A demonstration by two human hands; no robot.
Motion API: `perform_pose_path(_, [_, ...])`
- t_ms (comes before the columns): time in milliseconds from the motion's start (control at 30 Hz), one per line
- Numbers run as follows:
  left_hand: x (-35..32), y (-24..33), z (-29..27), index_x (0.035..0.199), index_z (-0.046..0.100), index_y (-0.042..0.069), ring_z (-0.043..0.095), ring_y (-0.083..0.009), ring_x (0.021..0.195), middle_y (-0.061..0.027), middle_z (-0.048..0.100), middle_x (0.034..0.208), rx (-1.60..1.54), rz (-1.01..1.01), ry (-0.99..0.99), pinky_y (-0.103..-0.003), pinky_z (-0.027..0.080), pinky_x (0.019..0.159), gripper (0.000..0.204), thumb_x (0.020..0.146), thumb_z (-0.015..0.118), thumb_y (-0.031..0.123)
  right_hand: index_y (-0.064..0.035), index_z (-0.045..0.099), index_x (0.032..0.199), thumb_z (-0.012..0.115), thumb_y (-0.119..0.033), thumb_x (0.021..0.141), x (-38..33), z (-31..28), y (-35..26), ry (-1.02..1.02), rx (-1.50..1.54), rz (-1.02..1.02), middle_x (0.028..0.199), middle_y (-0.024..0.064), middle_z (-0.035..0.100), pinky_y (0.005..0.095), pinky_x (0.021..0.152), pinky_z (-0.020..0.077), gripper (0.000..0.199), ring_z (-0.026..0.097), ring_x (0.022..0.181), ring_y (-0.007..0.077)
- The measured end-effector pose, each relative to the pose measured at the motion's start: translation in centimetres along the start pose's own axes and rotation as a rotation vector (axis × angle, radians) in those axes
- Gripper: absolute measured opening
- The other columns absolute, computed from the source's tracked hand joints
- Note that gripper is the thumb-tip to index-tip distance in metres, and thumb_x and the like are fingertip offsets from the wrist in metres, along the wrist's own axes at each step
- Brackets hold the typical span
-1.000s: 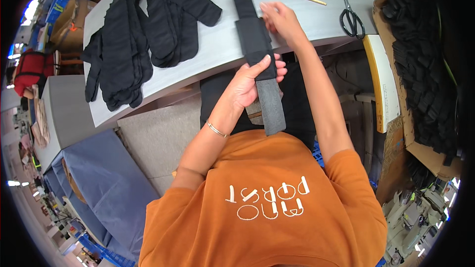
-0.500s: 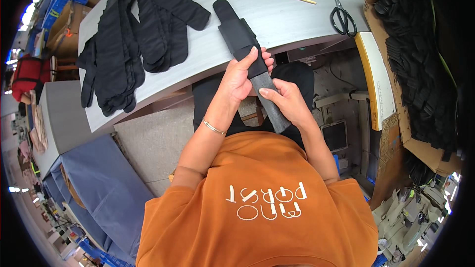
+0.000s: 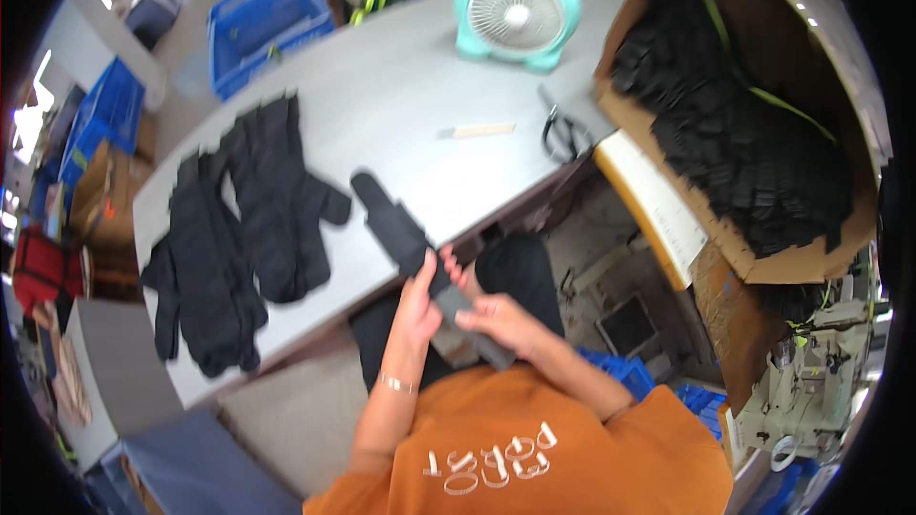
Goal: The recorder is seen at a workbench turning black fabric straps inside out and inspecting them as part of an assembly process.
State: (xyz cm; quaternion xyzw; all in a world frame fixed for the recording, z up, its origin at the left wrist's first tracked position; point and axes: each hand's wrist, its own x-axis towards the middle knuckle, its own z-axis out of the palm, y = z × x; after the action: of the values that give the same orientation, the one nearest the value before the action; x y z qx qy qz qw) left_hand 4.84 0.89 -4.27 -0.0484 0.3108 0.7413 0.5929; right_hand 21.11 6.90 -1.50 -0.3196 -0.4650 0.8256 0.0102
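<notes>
My left hand (image 3: 416,308) is closed round a long black fabric strap (image 3: 391,227) with a rounded far tip and a wider middle. The strap's near end sits around a flat dark grey bar (image 3: 491,349), which slants down toward my lap. Lower on the bar, my right hand (image 3: 506,321) grips it with the thumb on top. Both hands are over my lap at the table's front edge, and the strap's far part reaches over the tabletop. To the left lie several similar black fabric straps (image 3: 215,267) in overlapping bunches. Motion blurs the fine detail.
On the grey table (image 3: 391,114) are a thin pale-handled tool (image 3: 485,130), black-handled scissors (image 3: 567,138) and a turquoise fan (image 3: 517,11). At right, a cardboard box (image 3: 763,270) holds many black pieces, beside a yellow-edged white board (image 3: 658,205). A blue crate (image 3: 229,57) stands beyond the table.
The view has tilted up and turned, so the whole fan and the blue crate now show. My hands keep the same hold on the strap and bar.
</notes>
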Motion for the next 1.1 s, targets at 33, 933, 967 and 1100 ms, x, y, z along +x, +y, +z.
perform_pose_path(33, [-0.5,0.3,0.2,0.121,0.058,0.000,0.062,-0.0160,0.080,-0.0034,0.061,0.089,0.028,-0.010,0.025,-0.036,0.056,0.078,0.039,0.097,0.063,0.031,-0.0047,0.070,0.091,0.069,-0.027,0.094,0.0,0.4,0.9,0.011,-0.045,-0.046,0.075,-0.0058,0.061,0.0229,0.059,0.0444,0.023,0.052,0.067,0.0029])
perform_pose_path(933, [-2.4,2.8,1.0,0.101,0.057,0.002,0.057,-0.0155,0.066,-0.0017,0.056,0.073,0.139,-0.084,-0.052,-0.041,0.055,0.085,0.022,0.097,0.063,0.023,0.0005,0.063,0.072,0.065,-0.037,0.088,21.5,2.8,-11.9,0.453,-0.926,-0.497,0.063,0.0167,0.061,0.0418,0.058,0.0446,0.041,0.059,0.058,0.0289])
perform_pose_path(967, [-3.4,2.1,1.2,0.100,0.057,0.003,0.058,-0.0155,0.067,-0.0013,0.056,0.074,0.117,-0.118,-0.066,-0.040,0.054,0.086,0.021,0.097,0.063,0.024,-0.0001,0.064,0.072,0.065,-0.038,0.087,21.8,3.0,-11.6,0.472,-0.887,-0.533,0.066,0.0193,0.061,0.0445,0.060,0.0450,0.041,0.060,0.062,0.0339])
perform_pose_path(1100, [-5.1,-0.2,1.3,0.095,0.055,0.008,0.056,-0.0158,0.067,-0.0001,0.052,0.073,0.074,-0.113,-0.127,-0.040,0.052,0.089,0.018,0.099,0.059,0.025,-0.0019,0.066,0.072,0.065,-0.041,0.085,22.6,2.9,-12.4,0.526,-0.839,-0.478,0.072,0.0221,0.064,0.0476,0.064,0.0468,0.041,0.063,0.068,0.0392])
